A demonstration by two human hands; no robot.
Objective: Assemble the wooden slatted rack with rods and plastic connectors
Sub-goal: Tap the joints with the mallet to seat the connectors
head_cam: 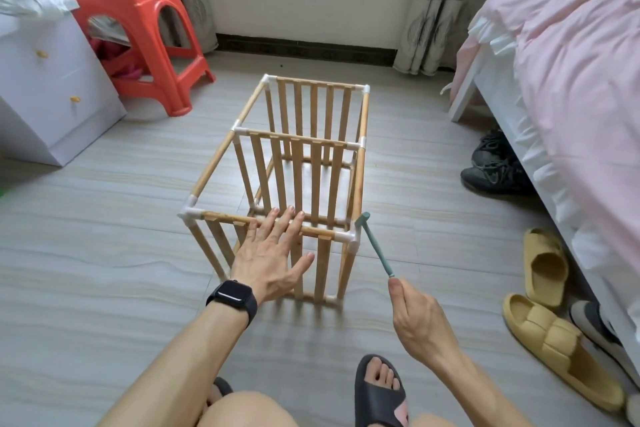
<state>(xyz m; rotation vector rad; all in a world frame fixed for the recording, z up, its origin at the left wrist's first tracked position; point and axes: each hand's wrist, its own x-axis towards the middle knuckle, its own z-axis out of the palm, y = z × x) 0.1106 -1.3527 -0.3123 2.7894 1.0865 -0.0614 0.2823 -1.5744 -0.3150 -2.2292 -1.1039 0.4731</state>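
The left hand (273, 250), grip spread flat, braced the rack (313, 107) at its near rail (221, 217). The right hand (415, 315) pinched the mallet (375, 246) by its end. Light, square taps on the near-right connector (346, 237) would likely seat it best.

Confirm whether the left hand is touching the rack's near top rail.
Touching. Head view: the left hand lays straight fingers across the near top rail.

The person wears a black smartwatch (232, 298) and dark grey slide sandals (378, 404).
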